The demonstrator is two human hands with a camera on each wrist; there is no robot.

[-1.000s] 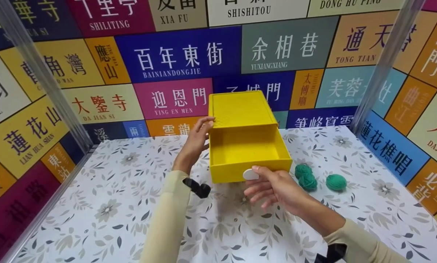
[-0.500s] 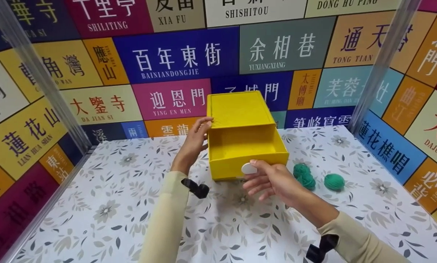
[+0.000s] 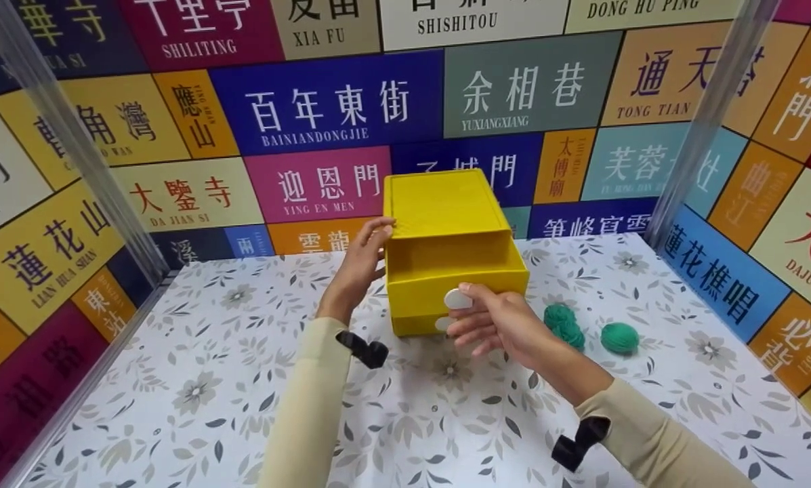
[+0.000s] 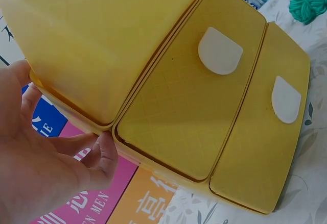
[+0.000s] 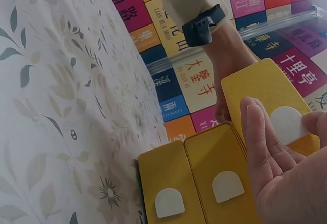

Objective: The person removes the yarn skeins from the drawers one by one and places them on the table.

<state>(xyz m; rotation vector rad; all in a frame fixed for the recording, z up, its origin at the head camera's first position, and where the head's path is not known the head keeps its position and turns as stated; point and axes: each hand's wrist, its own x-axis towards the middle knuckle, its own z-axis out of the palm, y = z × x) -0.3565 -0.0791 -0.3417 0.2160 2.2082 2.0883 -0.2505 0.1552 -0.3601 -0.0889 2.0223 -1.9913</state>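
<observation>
A yellow drawer box (image 3: 442,203) stands mid-table, its top drawer (image 3: 419,295) partly pulled out. Two lower drawer fronts lie flush beneath it, each with a white tab (image 4: 219,51). My left hand (image 3: 356,271) holds the box's left side near the upper front corner; in the left wrist view its fingers (image 4: 106,155) bend against the box's side edge. My right hand (image 3: 503,324) is at the top drawer's white handle (image 3: 457,298), thumb on its edge, other fingers stretched out below. In the right wrist view the handle (image 5: 287,124) sits beside the thumb; the index fingertip is hidden.
Green yarn balls (image 3: 563,325) lie right of the box, with another yarn ball (image 3: 620,337) slightly apart. A floral cloth (image 3: 242,400) covers the table. A colourful sign-patterned wall (image 3: 330,95) rises close behind, with clear upright posts (image 3: 700,129) at the corners.
The right hand has moved forward with the top drawer, which slides further into the box. A lower drawer's white tab has come into view beneath it. The left hand stays on the box.
</observation>
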